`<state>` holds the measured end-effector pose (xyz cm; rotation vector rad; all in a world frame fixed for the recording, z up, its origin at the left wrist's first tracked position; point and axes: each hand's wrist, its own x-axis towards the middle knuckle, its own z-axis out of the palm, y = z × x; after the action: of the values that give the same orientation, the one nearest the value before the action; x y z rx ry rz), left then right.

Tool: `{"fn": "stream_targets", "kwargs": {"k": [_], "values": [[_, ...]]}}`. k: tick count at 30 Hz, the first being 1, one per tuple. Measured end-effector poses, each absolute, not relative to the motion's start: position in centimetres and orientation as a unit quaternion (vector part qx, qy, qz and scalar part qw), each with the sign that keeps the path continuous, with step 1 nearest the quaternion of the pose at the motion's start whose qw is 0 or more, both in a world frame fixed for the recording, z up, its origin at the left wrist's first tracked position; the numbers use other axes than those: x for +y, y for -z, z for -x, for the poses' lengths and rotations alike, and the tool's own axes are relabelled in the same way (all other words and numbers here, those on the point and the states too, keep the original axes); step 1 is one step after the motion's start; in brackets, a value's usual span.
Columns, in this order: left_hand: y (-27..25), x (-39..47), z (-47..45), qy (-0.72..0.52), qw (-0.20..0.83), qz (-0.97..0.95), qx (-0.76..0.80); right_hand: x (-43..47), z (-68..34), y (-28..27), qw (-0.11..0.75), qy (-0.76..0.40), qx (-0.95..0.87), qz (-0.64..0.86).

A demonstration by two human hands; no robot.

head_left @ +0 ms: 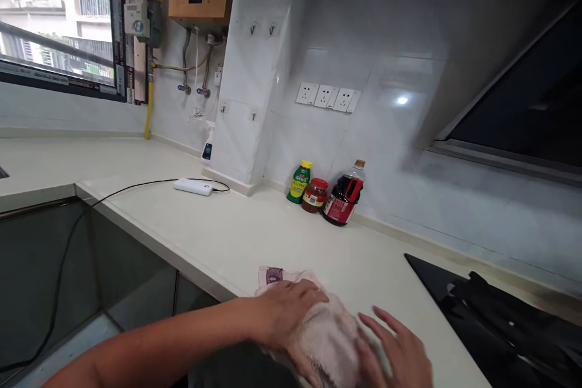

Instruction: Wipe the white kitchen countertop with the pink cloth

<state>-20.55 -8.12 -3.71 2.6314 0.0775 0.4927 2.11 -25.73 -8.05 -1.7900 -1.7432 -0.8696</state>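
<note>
At the bottom centre of the frame, the left hand point(291, 309) lies over a pale pink towel point(330, 336), fingers slightly bent and spread on top, thumb down its near side, so it seems to have a loose hold of the cloth. Just to its right, the right hand point(402, 348) is open, fingers apart and raised at the towel's right side; blur hides whether its thumb touches the fabric, and no firm hold shows. The towel is bunched at the near edge of the pale desk point(218, 236), with a purple-marked corner lying flat beyond the left wrist.

The step in hand looks like gathering or turning the towel. A next move with it would call for the left hand to keep the bunch steady while the right closes on the loose side, clear of the black cooktop point(482, 339) at lower right.

Farther off, a white power bank point(193, 187) with a black cable point(136, 185) lies left of centre. Near the wall, at mid-frame, stand a dark sauce jug point(341, 203), a red-lidded jar point(314, 196) and a yellow-capped green bottle point(299, 183), well apart from the hands.
</note>
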Motion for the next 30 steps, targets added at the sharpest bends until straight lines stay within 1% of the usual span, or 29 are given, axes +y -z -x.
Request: {"fn": "stream_targets", "kwargs": {"k": [3,7,9,13,16,18,25,27,30], "values": [[2.2,-5.8,23.5,-0.194,0.269,-0.94,0.084,-23.0,3.0,7.0,0.195,0.298,-0.714,0.603],[1.5,-1.2,28.1,-0.28,0.231,-0.908,0.211,-19.2,8.6,6.5,0.141,0.205,-0.71,0.658],[1.9,0.9,29.8,-0.319,0.232,-0.88,0.264,-17.4,11.1,6.1,0.126,0.168,-0.711,0.671],[2.5,3.5,31.3,-0.385,0.304,-0.807,0.329,-13.5,16.1,5.2,0.113,0.133,-0.745,0.643],[2.6,4.2,31.4,-0.388,0.326,-0.781,0.365,-11.3,18.3,5.6,0.111,0.144,-0.744,0.643],[2.7,4.2,31.4,-0.366,0.318,-0.792,0.372,-11.0,18.5,6.4,0.128,0.162,-0.74,0.64],[3.3,4.7,31.3,-0.3,0.201,-0.858,0.366,-15.5,14.7,9.6,0.201,0.278,-0.703,0.623],[3.6,5.0,31.2,-0.286,0.183,-0.867,0.363,-17.0,13.4,10.0,0.21,0.306,-0.682,0.63],[3.9,5.3,31.2,-0.273,0.167,-0.877,0.357,-19.2,11.5,9.9,0.204,0.31,-0.658,0.655]]}}
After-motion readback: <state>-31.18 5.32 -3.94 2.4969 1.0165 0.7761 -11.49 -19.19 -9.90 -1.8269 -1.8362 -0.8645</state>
